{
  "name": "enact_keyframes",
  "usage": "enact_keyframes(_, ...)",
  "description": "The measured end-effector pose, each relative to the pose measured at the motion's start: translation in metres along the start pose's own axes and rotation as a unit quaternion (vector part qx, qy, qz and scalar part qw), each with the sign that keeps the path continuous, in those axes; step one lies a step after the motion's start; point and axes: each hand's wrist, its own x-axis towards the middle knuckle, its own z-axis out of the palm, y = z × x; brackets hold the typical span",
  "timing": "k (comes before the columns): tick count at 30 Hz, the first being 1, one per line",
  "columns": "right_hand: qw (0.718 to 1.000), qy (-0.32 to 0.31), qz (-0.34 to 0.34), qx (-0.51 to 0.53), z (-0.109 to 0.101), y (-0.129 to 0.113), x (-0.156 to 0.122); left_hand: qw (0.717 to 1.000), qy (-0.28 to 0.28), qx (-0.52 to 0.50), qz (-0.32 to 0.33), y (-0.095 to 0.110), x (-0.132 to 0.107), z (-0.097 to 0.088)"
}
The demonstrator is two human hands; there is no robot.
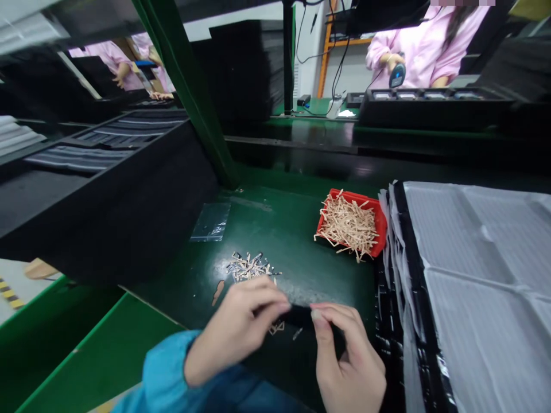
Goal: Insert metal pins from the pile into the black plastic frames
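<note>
My left hand and my right hand meet low in the head view, both pinched on a small black part held between their fingertips. A tan strip hangs under the left fingers. Just beyond them a small pile of tan and dark strips lies on the green bench. A red tray heaped with tan strips stands further back on the right.
A stack of trays under white sheets fills the right side. A black shelf with trays juts in from the left, beside a green post. A clear bag lies on the bench. People in pink coats work behind.
</note>
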Motion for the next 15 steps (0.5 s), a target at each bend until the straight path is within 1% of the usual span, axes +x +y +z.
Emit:
enact_keyframes(1, 1.0, 0.007, 0.004, 0.002, 0.001, 0.0, 0.001, 1.0, -0.002, 0.015, -0.017, -0.013, 0.015, -0.011)
enact_keyframes(2, 1.0, 0.008, 0.007, 0.004, 0.002, 0.0, 0.001, 0.999, -0.007, 0.032, -0.03, -0.027, 0.035, -0.021)
enact_keyframes(3, 1.0, 0.003, 0.007, 0.007, 0.003, 0.0, 0.0, 0.998, -0.012, 0.052, -0.044, -0.039, 0.062, -0.03)
enact_keyframes(5, 1.0, -0.013, -0.001, 0.012, 0.003, 0.003, -0.001, 0.993, -0.023, 0.091, -0.068, -0.057, 0.125, -0.04)
enact_keyframes(6, 1.0, -0.016, -0.011, 0.018, 0.004, 0.005, -0.002, 0.991, -0.029, 0.106, -0.075, -0.062, 0.158, -0.04)
enact_keyframes(8, 0.999, -0.005, -0.034, 0.032, 0.004, 0.01, -0.003, 0.988, -0.038, 0.13, -0.077, -0.062, 0.218, -0.033)
enact_keyframes(9, 0.998, 0.003, -0.044, 0.039, 0.004, 0.012, -0.004, 0.986, -0.04, 0.142, -0.073, -0.059, 0.241, -0.027)
enact_keyframes(10, 0.998, 0.011, -0.05, 0.045, 0.004, 0.014, -0.004, 0.985, -0.039, 0.156, -0.068, -0.055, 0.259, -0.02)
enact_keyframes(11, 0.997, 0.018, -0.053, 0.051, 0.004, 0.016, -0.005, 0.983, -0.037, 0.17, -0.06, -0.051, 0.272, -0.013)
enact_keyframes(12, 0.997, 0.023, -0.051, 0.056, 0.004, 0.017, -0.006, 0.981, -0.034, 0.184, -0.05, -0.047, 0.279, -0.006)
enact_keyframes(13, 0.997, 0.028, -0.046, 0.061, 0.005, 0.016, -0.007, 0.979, -0.032, 0.197, -0.039, -0.045, 0.28, -0.001)
enact_keyframes(14, 0.997, 0.032, -0.038, 0.065, 0.005, 0.014, -0.008, 0.977, -0.034, 0.207, -0.026, -0.043, 0.276, 0.001)
enact_keyframes(15, 0.996, 0.034, -0.035, 0.07, 0.006, 0.012, -0.008, 0.976, -0.041, 0.215, -0.013, -0.042, 0.267, 0.001)
